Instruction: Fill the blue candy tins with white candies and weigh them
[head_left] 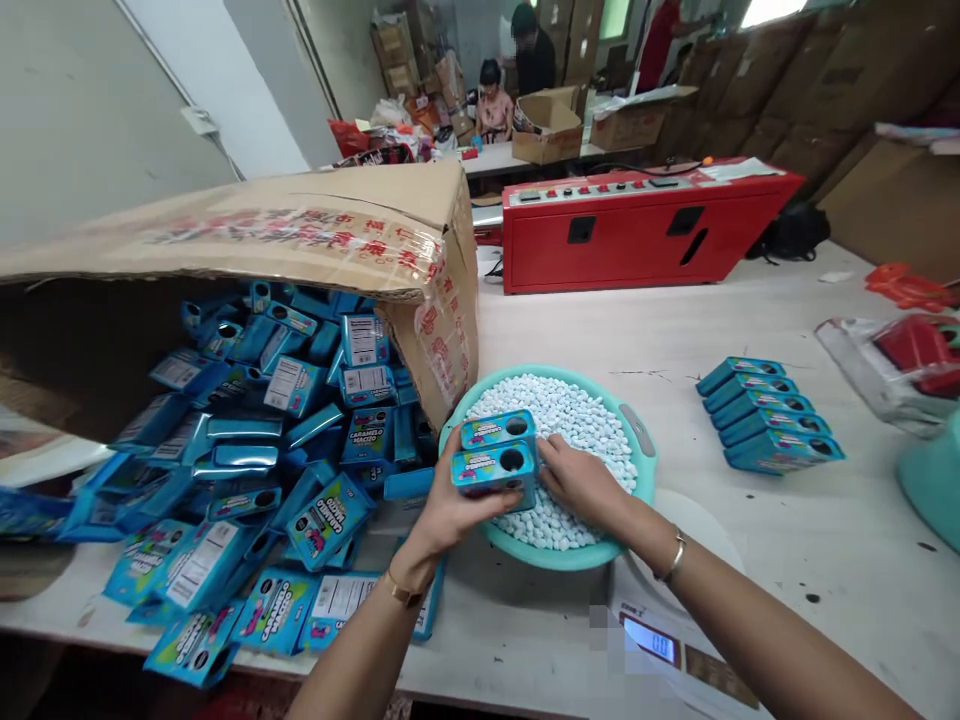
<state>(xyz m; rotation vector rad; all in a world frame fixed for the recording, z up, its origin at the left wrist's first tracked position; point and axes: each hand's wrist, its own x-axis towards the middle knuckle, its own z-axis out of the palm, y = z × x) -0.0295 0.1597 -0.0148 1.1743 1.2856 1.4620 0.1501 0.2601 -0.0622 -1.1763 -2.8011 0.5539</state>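
Observation:
My left hand [442, 510] grips two small blue candy boxes [493, 462] side by side, each with a dark round hole in its top. They are held above a turquoise basin [646, 470] full of small pale-blue candies [559, 400]. Over the candies, my right hand [577, 478] has its fingers curled together against the right side of the boxes. Its fingertips are partly hidden, and whatever they hold cannot be made out. To the left, a tipped cardboard carton [442, 330] spills many similar blue boxes [330, 520] onto the table.
A digital scale [675, 640] reading 0.0 stands partly under my right forearm. Several blue boxes [772, 415] form a row at the right. Behind the basin is a long red machine [622, 235]. A turquoise container [934, 480] sits at the right edge. People are in the background.

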